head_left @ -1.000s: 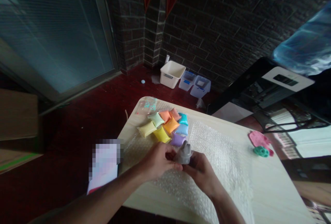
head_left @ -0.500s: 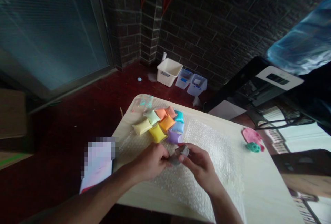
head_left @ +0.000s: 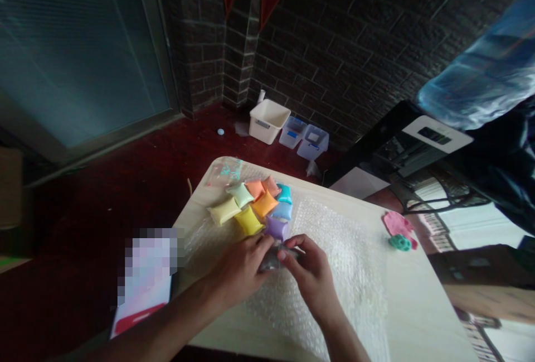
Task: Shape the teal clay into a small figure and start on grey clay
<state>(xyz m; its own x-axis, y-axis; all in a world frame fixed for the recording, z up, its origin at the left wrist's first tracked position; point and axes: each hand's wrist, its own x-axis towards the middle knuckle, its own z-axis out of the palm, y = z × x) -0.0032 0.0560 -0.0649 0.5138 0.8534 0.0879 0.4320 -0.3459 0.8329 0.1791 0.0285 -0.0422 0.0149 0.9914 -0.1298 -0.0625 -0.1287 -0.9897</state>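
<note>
A small dark grey packet in clear plastic point(head_left: 271, 261) is held between both hands above the bubble wrap. My left hand point(head_left: 246, 264) grips its left side with the fingers curled. On the other side, thumb and fingers of my right hand point(head_left: 307, 270) pinch it, hiding part of it. Just beyond the hands lie several colored clay packets, among them a purple packet point(head_left: 276, 228), a yellow packet point(head_left: 249, 221), an orange packet point(head_left: 264, 203) and a teal packet point(head_left: 284, 193).
Bubble wrap point(head_left: 334, 250) covers the middle of the pale table point(head_left: 413, 295). Pink clay point(head_left: 397, 222) and a green clay piece point(head_left: 400, 242) sit at the right edge. A lit screen point(head_left: 144, 278) is at the left. Storage bins point(head_left: 267, 122) stand on the floor behind.
Both hands have come closer together around the grey packet, which now lies flatter between them. The whole view has shifted slightly.
</note>
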